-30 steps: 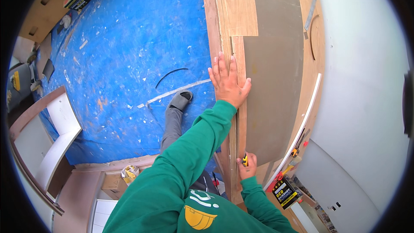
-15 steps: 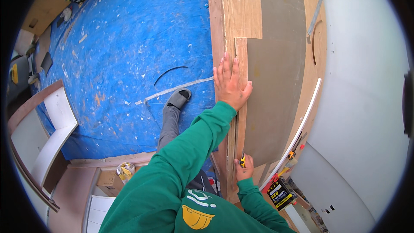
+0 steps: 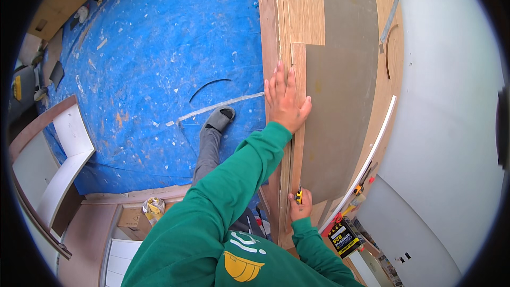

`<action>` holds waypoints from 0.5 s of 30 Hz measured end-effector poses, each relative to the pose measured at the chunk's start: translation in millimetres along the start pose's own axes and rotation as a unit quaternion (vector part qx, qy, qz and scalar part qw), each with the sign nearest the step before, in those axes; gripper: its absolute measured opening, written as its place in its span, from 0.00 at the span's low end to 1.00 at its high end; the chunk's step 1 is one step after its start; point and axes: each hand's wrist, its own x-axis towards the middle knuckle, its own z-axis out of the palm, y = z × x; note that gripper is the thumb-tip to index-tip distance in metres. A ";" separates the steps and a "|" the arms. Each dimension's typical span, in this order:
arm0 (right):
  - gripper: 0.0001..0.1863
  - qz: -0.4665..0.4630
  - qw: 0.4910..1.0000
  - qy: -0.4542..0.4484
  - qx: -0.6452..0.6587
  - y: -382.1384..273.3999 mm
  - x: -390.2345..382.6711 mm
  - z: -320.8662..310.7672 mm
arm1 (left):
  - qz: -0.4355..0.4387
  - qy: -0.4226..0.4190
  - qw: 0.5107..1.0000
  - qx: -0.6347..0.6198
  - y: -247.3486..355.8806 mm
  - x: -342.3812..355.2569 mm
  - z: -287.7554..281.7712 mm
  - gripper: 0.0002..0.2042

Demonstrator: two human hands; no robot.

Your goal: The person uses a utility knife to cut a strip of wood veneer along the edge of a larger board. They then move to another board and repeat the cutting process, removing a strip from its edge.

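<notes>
My left hand (image 3: 287, 105) lies flat with its fingers stretched out, pressing on a narrow wood strip (image 3: 299, 143) and the long wooden edge beside it. The strip runs lengthwise along the left side of a grey-brown sheet (image 3: 345, 106). Nearer to me, my right hand (image 3: 300, 210) is closed around a yellow and black utility knife (image 3: 298, 196) at the strip's right side. The knife's tip is too small to make out. Beyond my left hand, a wider piece of wood veneer (image 3: 303, 8) lies along the same edge.
A blue sheet (image 3: 164, 48) covers the floor on the left, where my foot (image 3: 219, 119) rests. A curved white and brown panel frame (image 3: 69, 138) stands at the left. On the right are a long white strip (image 3: 369, 154), a black and yellow adhesive tin (image 3: 344, 238) and a pale wall (image 3: 446, 127).
Both hands keep nearly the same place and hold. The view has shifted very slightly; nothing has been let go or taken up.
</notes>
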 end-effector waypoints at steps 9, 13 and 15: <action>0.20 -0.016 0.999 0.029 0.009 9.7 1.7 4.5 | 0.000 -0.001 1.000 -0.006 -1.6 0.9 1.9 0.44; 0.19 -0.013 1.000 0.028 0.003 8.5 1.6 3.7 | 0.004 0.004 1.000 -0.006 -2.2 0.5 0.8 0.44; 0.19 -0.016 0.999 0.029 -0.003 10.8 1.6 4.0 | 0.003 0.006 1.000 -0.007 -1.8 0.4 0.2 0.44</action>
